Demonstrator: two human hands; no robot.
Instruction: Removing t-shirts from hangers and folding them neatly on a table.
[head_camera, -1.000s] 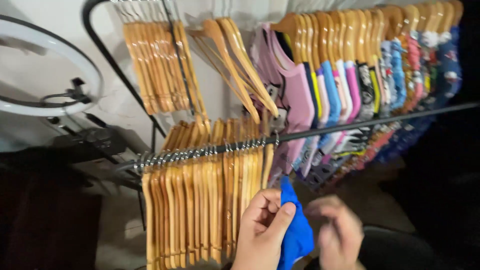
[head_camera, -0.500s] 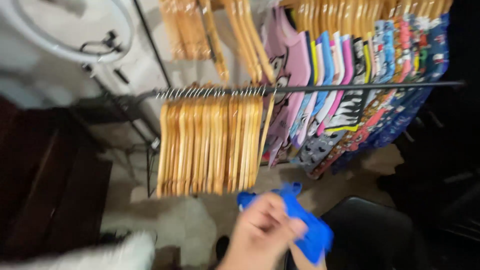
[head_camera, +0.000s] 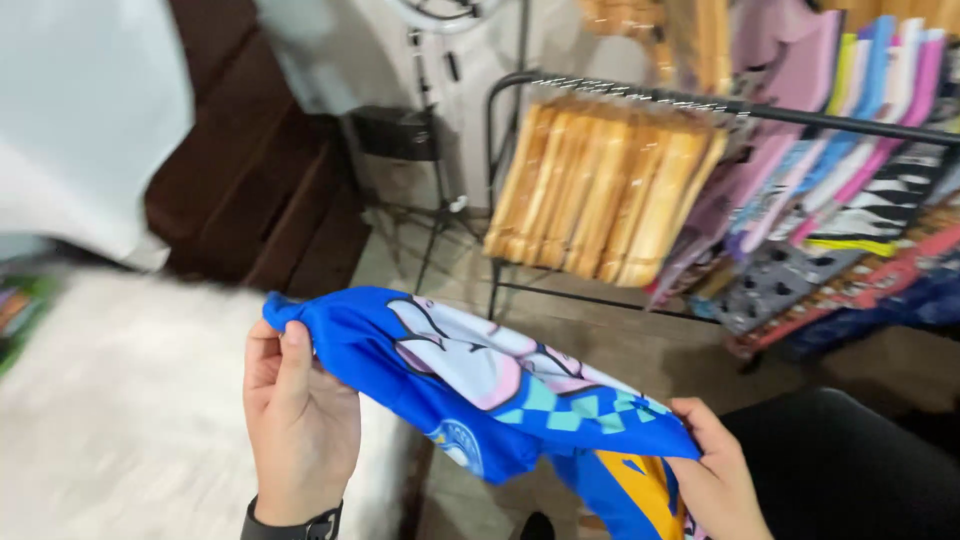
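Observation:
A bright blue printed garment (head_camera: 470, 375) with pale pink, white and teal patches and an orange part at the bottom is stretched between both hands. My left hand (head_camera: 298, 420) pinches its upper left corner with thumb and fingers. My right hand (head_camera: 718, 478) grips its lower right edge. The cloth hangs slack between them, over the tiled floor.
A black clothes rail (head_camera: 760, 105) holds a bunch of wooden hangers (head_camera: 600, 195) and several colourful hanging garments (head_camera: 850, 190). A white fluffy surface (head_camera: 120, 410) lies at the left. Dark wooden furniture (head_camera: 260, 190) and a black light stand (head_camera: 435, 190) stand behind. My dark trouser leg (head_camera: 850, 470) is at lower right.
The view has swung down and left, so the rail moved up and right. The blue garment, bunched in the hands before, is now spread out between both hands.

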